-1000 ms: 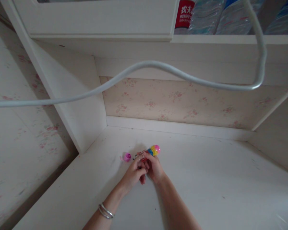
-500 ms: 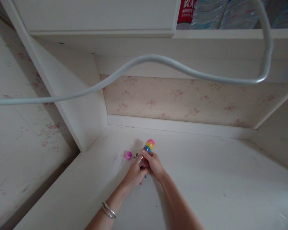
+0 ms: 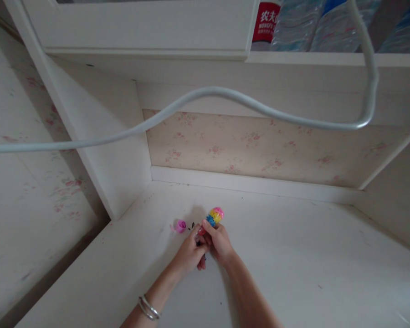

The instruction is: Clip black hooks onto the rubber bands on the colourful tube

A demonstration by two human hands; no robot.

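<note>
A clear tube with a rounded top holds layers of pink, yellow and blue bits, with red lower down. It leans up and to the right. My right hand grips its middle, thumb along the side. Around the lower end, my left hand is closed with its fingers curled in; small dark bits show there, too small to name. The fingers hide the tube's bottom. Left of the hands, a small purple cup-like piece lies on the white surface, and thin black strands lie between it and my left hand.
A white cable hangs across the view above the hands. The white desk top meets a side panel at left and a flowered back wall. Wrapped water bottles stand on the shelf above.
The view has tilted up slightly, so everything sits a bit lower. The tube has turned a little to the right in my hands; both hands keep their hold.
</note>
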